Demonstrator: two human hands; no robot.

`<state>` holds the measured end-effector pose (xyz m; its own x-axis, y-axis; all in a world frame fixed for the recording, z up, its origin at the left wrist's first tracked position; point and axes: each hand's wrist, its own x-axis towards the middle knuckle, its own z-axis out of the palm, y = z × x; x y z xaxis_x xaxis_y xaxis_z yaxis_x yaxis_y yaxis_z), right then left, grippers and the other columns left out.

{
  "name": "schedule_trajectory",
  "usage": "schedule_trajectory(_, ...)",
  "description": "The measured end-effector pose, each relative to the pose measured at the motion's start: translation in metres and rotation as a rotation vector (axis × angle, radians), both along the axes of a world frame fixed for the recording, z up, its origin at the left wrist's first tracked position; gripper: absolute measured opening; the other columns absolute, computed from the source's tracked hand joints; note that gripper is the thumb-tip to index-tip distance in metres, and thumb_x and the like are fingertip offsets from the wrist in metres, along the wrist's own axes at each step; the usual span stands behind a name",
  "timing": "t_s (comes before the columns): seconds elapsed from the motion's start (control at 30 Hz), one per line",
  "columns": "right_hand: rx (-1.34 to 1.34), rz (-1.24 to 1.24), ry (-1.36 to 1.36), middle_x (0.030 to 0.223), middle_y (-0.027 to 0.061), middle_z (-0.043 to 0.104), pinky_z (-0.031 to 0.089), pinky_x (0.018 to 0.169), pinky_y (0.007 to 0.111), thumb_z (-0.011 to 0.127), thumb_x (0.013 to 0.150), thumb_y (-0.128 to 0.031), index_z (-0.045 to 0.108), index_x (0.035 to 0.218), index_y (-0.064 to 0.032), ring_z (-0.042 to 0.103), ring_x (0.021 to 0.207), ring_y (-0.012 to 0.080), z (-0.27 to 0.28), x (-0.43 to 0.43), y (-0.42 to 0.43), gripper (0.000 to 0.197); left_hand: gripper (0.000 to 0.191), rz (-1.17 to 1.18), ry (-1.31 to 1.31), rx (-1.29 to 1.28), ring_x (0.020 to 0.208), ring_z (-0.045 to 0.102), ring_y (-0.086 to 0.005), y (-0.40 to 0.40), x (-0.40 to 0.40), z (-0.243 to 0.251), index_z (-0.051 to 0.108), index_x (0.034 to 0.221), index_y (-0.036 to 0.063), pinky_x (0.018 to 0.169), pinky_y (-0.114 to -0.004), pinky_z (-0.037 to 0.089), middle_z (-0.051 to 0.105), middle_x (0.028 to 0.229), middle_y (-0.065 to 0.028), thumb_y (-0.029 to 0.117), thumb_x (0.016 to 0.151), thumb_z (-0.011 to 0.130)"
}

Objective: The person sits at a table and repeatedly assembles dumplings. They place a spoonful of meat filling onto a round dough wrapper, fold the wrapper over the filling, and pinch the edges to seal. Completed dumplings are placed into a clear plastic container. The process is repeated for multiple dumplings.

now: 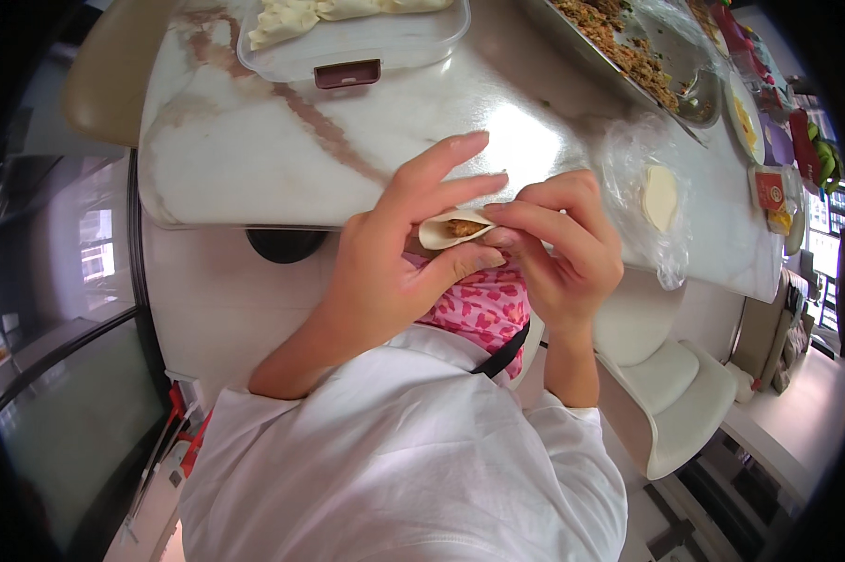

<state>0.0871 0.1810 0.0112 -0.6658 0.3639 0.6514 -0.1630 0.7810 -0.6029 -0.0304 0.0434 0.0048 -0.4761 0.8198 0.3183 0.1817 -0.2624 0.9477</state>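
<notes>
Between my two hands is a folded dumpling wrapper point(433, 232) with brown minced filling point(465, 228) showing in its open mouth. My left hand point(408, 239) cradles it from the left, thumb along its near side and two fingers stretched out above it. The fingertips and thumb of my right hand point(563, 239) pinch its right end. On a crumpled clear plastic bag point(619, 165) to the right lies a round, pale dumpling wrapper point(660, 199). At the top, several pleated dumplings point(285, 21) sit in a clear plastic container point(401, 35) with a maroon clip.
A metal tray point(707, 105) of minced filling point(605, 42) stands at the upper right of the marble-patterned table point(254, 161). Beyond it are a plate point(739, 119) with yellow food and a small package point(772, 190). White chairs point(696, 400) stand to the right, a beige chair point(106, 77) at upper left.
</notes>
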Motion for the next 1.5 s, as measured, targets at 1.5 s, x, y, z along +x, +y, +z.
schedule_trajectory(1.5, -0.063, -0.031, -0.047, 0.081, 0.0018, 0.062, 0.043, 0.061, 0.029, 0.081, 0.07, -0.011, 0.075, 0.092, -0.0063, 0.053, 0.075, 0.0178, 0.004, -0.011, -0.01, 0.024, 0.023, 0.337, 0.378, 0.151, 0.077, 0.069, -0.0216, -0.004, -0.008, -0.017, 0.07, 0.094, 0.0017, 0.066, -0.029, 0.055, 0.072, 0.093, -0.0106, -0.001, 0.074, 0.08)
